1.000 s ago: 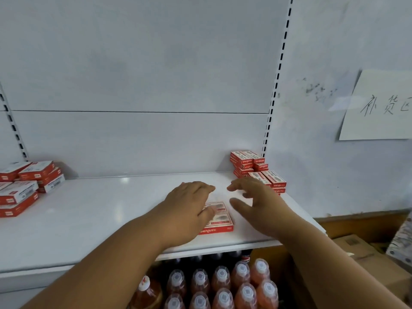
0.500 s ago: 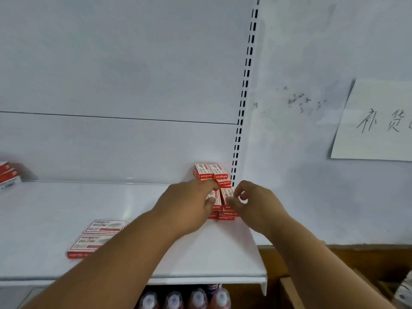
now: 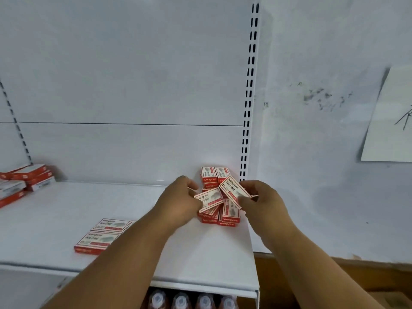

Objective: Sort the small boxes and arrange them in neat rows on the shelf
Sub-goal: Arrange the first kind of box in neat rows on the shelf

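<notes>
A loose heap of small red and white boxes [image 3: 219, 216] lies at the right end of the white shelf [image 3: 55, 212], against the back panel. My left hand [image 3: 178, 202] pinches one small box [image 3: 208, 199] just above the heap. My right hand [image 3: 262, 199] pinches another small box [image 3: 233, 192], tilted, beside it. Two more boxes [image 3: 209, 173] stand stacked at the back of the heap. A flat group of the same boxes [image 3: 102, 236] lies near the shelf's front, partly hidden by my left forearm.
Larger red and white boxes [image 3: 24, 180] are piled at the shelf's far left. Capped bottles [image 3: 191, 301] stand on the level below. A slotted upright [image 3: 249, 92] marks the shelf's right end; a paper note [image 3: 389, 121] hangs on the wall beyond.
Both hands left the flat group near the front, reached to the heap at the right end, and each lifted one small box from it.
</notes>
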Tool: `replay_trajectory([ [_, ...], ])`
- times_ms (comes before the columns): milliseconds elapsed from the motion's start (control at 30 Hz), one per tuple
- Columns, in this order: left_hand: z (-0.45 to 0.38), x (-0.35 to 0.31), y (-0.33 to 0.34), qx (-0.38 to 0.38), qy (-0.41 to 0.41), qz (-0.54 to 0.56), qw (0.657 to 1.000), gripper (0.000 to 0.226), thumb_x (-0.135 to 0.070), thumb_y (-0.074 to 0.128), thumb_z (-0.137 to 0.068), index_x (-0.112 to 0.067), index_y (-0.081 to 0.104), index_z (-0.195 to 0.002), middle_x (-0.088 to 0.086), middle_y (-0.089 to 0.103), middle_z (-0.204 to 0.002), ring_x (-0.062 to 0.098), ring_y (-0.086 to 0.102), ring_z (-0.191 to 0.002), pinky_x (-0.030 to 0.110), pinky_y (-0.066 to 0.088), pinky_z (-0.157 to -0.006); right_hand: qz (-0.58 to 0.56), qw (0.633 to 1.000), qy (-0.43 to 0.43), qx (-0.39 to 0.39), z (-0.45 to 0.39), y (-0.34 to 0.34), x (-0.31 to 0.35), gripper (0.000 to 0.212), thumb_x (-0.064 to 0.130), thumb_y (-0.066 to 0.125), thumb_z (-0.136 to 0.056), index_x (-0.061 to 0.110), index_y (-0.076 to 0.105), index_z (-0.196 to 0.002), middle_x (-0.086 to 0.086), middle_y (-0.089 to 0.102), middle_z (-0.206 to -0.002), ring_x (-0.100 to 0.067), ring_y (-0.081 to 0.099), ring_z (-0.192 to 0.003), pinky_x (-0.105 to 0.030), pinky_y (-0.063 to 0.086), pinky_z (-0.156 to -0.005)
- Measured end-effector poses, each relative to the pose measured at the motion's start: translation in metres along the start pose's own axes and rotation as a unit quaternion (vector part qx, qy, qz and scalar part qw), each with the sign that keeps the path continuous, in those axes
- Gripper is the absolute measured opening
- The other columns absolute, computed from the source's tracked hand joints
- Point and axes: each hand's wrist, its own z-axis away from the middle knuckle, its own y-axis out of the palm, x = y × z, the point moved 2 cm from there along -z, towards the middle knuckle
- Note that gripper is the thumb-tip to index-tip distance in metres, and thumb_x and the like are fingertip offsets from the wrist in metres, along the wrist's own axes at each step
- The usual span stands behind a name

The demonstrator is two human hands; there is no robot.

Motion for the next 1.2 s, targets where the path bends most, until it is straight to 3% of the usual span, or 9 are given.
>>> replay_trajectory([
  [100,0.001,0.001,-0.013,-0.060,0.032,0.039,0.997,0.027,-0.004,0.068,-0.081,-0.027,0.060,-0.092,-0.011,0.066,-0.096,0.009,0.065,-0.082,0.025,0.050,-0.063,-0.026,0.999,-0.018,0.007,0.001,0.006,0.005,0.024,0.007,0.057,-0.095,0.027,0.065,-0.104,0.008,0.071,-0.092,0.006,0.065,-0.059,-0.010,0.043,-0.045],
  [267,0.005,0.021,-0.056,-0.085,0.055,0.053,0.993,0.021,-0.008,0.068,-0.086,-0.028,0.063,-0.087,-0.014,0.070,-0.090,0.013,0.071,-0.074,0.031,0.056,-0.064,-0.042,0.998,-0.046,0.006,0.003,0.027,0.023,0.022,0.011,0.064,-0.092,0.031,0.067,-0.100,0.006,0.075,-0.091,-0.012,0.073,-0.074,-0.022,0.052,-0.056],
  [367,0.004,0.048,-0.095,-0.076,0.055,0.033,0.995,0.020,-0.010,0.068,-0.089,-0.029,0.064,-0.090,-0.016,0.071,-0.091,0.010,0.071,-0.072,0.019,0.046,-0.057,-0.026,0.998,-0.051,-0.001,0.007,0.048,0.034,0.019,0.012,0.065,-0.091,0.030,0.069,-0.093,0.009,0.076,-0.084,-0.016,0.072,-0.075,-0.028,0.055,-0.060],
  [533,-0.016,0.103,-0.149,-0.031,0.030,0.029,0.999,0.021,-0.005,0.069,-0.086,-0.026,0.069,-0.089,-0.008,0.071,-0.092,0.016,0.071,-0.076,0.035,0.058,-0.075,0.136,0.986,-0.049,0.079,0.009,0.104,0.040,0.015,0.016,0.066,-0.091,0.029,0.069,-0.097,0.012,0.071,-0.090,-0.006,0.065,-0.074,-0.020,0.051,-0.061],
  [667,-0.034,0.138,-0.155,0.043,0.021,0.038,0.998,0.021,0.000,0.067,-0.086,-0.020,0.071,-0.087,0.001,0.071,-0.096,0.014,0.067,-0.077,0.024,0.053,-0.064,0.276,0.953,-0.033,0.123,0.008,0.141,0.039,0.017,0.018,0.059,-0.095,0.025,0.067,-0.109,0.010,0.067,-0.105,-0.008,0.062,-0.090,-0.018,0.048,-0.067],
  [833,-0.050,0.151,-0.148,0.108,0.086,-0.052,0.989,0.017,-0.010,0.064,-0.087,-0.026,0.070,-0.088,-0.010,0.070,-0.092,0.007,0.066,-0.083,0.024,0.051,-0.074,0.366,0.924,-0.004,0.109,0.011,0.168,0.035,0.029,0.018,0.050,-0.098,0.027,0.064,-0.123,0.006,0.062,-0.123,-0.014,0.059,-0.098,-0.014,0.045,-0.060],
  [1000,-0.046,0.155,-0.140,0.134,0.141,-0.074,0.978,0.012,-0.022,0.061,-0.092,-0.031,0.068,-0.095,-0.015,0.066,-0.092,0.002,0.062,-0.085,0.020,0.047,-0.073,0.401,0.914,-0.043,0.048,0.019,0.177,0.038,0.025,0.024,0.056,-0.095,0.028,0.070,-0.115,0.006,0.066,-0.114,-0.006,0.060,-0.092,-0.017,0.047,-0.073],
  [1133,-0.039,0.157,-0.138,0.135,0.258,-0.113,0.950,0.024,-0.037,0.066,-0.089,-0.037,0.063,-0.113,-0.025,0.053,-0.119,0.000,0.042,-0.115,0.019,0.033,-0.096,0.399,0.912,-0.078,0.065,0.030,0.177,0.037,0.022,0.038,0.063,-0.090,0.032,0.071,-0.109,0.014,0.057,-0.115,-0.005,0.052,-0.106,-0.024,0.044,-0.089],
  [1200,-0.035,0.156,-0.136,0.159,0.298,-0.117,0.934,0.026,-0.037,0.066,-0.089,-0.036,0.064,-0.114,-0.026,0.051,-0.122,-0.003,0.040,-0.116,0.012,0.028,-0.096,0.409,0.904,-0.100,0.072,0.035,0.178,0.035,0.024,0.043,0.065,-0.088,0.032,0.072,-0.109,0.016,0.057,-0.117,-0.006,0.049,-0.111,-0.028,0.041,-0.098],
])
